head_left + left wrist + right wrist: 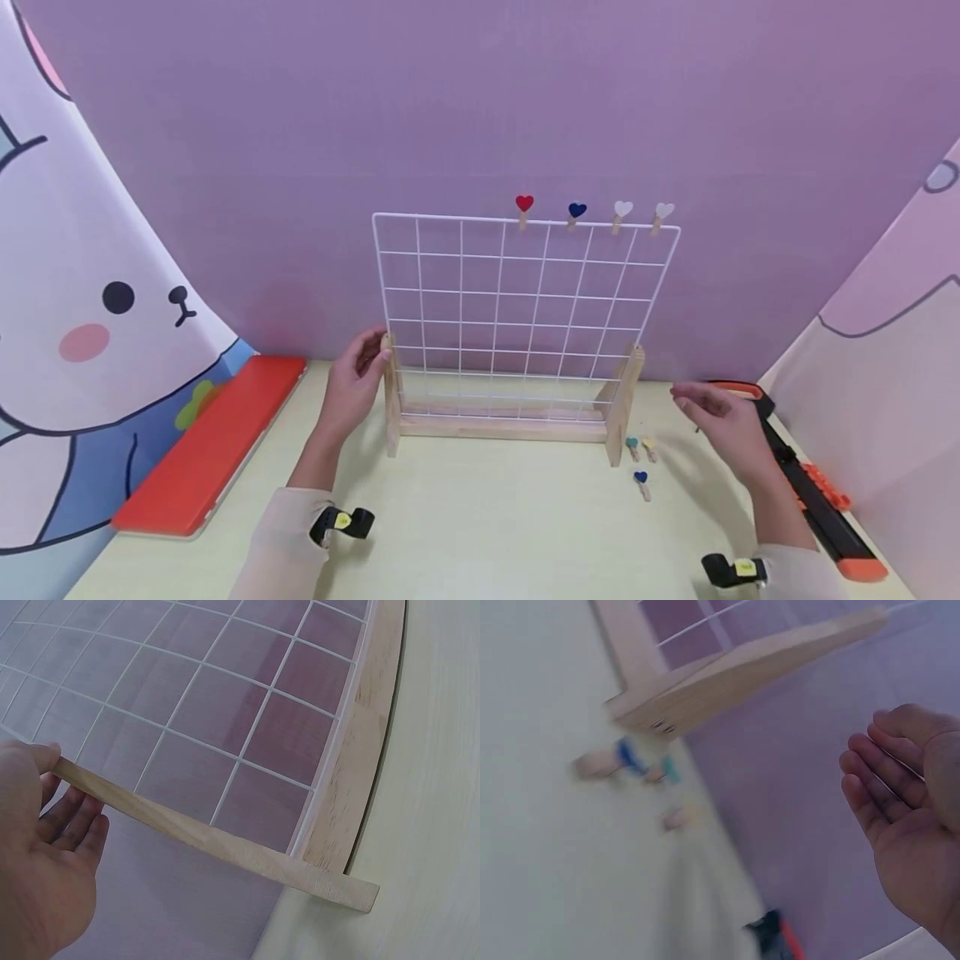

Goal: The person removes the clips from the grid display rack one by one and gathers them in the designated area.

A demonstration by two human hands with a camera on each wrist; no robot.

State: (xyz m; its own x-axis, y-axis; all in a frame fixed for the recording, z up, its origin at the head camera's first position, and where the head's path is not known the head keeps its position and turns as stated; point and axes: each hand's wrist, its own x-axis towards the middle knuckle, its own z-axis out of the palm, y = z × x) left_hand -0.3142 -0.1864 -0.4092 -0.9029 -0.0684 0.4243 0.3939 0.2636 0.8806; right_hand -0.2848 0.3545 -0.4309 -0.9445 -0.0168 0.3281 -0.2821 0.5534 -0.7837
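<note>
A white wire grid panel [497, 320] stands upright in a wooden stand [502, 428]. My left hand [354, 385] pinches the top end of the stand's left post [217, 844] between thumb and fingers. Along the grid's top wire sit clothespins with hearts: a red one [524, 204], a dark blue one [577, 212] and two white ones [622, 210]. To the right of the stand hovers my right hand [726, 425], fingers loosely bent and holding nothing. Below and left of it, a teal clothespin [632, 446], a yellow one [649, 448] and a blue one [641, 481] lie on the table.
A long red-lidded case [213, 446] lies at the left of the pale table [480, 533]. On the right is a black and orange tool [813, 492]. Behind is a purple backdrop [480, 100], with a cartoon-print cloth [97, 250] at left.
</note>
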